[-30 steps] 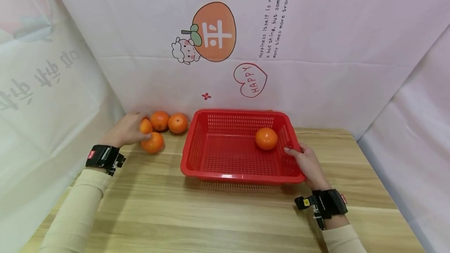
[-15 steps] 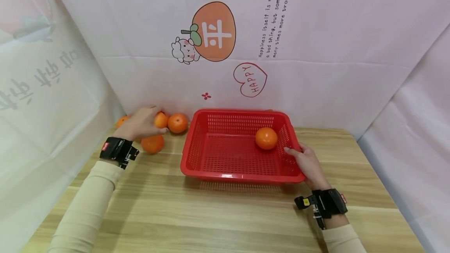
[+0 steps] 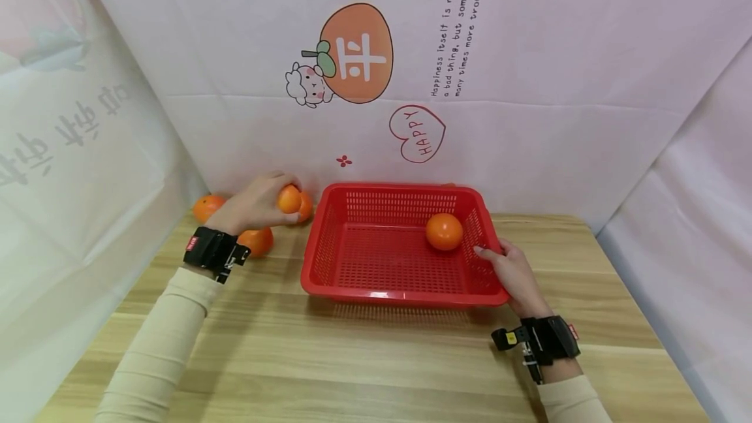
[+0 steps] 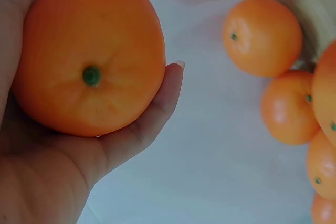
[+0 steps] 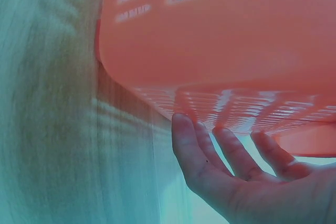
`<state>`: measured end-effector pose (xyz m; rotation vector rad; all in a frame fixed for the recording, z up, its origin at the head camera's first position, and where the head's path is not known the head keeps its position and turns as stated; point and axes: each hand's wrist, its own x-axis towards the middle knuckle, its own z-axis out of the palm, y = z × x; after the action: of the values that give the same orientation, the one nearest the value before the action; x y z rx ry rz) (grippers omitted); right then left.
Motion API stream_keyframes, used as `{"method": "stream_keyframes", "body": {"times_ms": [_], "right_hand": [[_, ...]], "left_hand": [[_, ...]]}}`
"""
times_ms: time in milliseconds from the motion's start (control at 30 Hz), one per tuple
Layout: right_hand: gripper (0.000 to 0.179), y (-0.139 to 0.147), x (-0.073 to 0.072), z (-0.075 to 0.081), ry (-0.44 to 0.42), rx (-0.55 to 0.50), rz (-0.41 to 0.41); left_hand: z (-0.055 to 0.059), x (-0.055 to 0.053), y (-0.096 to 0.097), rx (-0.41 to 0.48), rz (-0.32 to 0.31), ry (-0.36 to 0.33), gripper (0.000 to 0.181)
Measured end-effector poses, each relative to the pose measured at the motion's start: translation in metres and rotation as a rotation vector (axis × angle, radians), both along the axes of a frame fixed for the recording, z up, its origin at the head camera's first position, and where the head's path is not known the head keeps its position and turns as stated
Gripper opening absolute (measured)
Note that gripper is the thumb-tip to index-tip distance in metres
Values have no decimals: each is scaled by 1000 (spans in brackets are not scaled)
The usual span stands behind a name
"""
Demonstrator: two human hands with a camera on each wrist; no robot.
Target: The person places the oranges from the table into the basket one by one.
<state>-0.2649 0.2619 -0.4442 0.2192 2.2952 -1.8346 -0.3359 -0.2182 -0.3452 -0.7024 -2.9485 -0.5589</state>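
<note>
My left hand [image 3: 255,204] holds an orange [image 4: 94,35] with a green stem nub, fingers and thumb curled round it. In the head view that held orange [image 3: 288,199] overlaps another orange [image 3: 305,206] behind it, just left of the red plastic basket [image 3: 376,295]. My right hand [image 3: 518,278] grips the basket's right side, thumb over the rim. In the right wrist view, the fingertips [image 5: 182,121] lie against the slotted outer surface of the basket [image 5: 210,51]. One orange [image 3: 444,232] sits inside the basket, toward its right end.
More oranges lie left of the basket, one at the far left [image 3: 207,207] and one near the left wrist [image 3: 256,242]. A printed white cloth [image 3: 529,149] hangs behind the wooden table [image 3: 352,371], with cloth at both sides too.
My left hand has moved right toward the basket with the orange in its grip, uncovering the orange at the far left. The right hand and the basket have stayed in place.
</note>
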Motion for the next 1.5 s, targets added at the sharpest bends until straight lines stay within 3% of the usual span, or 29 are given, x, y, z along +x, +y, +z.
{"method": "stream_keyframes", "body": {"times_ms": [367, 700, 967, 1233, 1500], "right_hand": [[64, 0, 1, 1, 2, -4, 8], [65, 1, 0, 0, 9, -2, 2], [66, 1, -1, -2, 3, -12, 10], [67, 3, -2, -2, -8, -16, 10], [65, 1, -2, -2, 1, -18, 4]], "left_hand": [[7, 2, 26, 28, -54, 42, 43], [7, 4, 55, 4, -116, 19, 52], [0, 0, 86, -2, -194, 49, 49], [-6, -2, 126, -2, -266, 10, 45], [-21, -7, 155, -88, -369, 47, 46]]}}
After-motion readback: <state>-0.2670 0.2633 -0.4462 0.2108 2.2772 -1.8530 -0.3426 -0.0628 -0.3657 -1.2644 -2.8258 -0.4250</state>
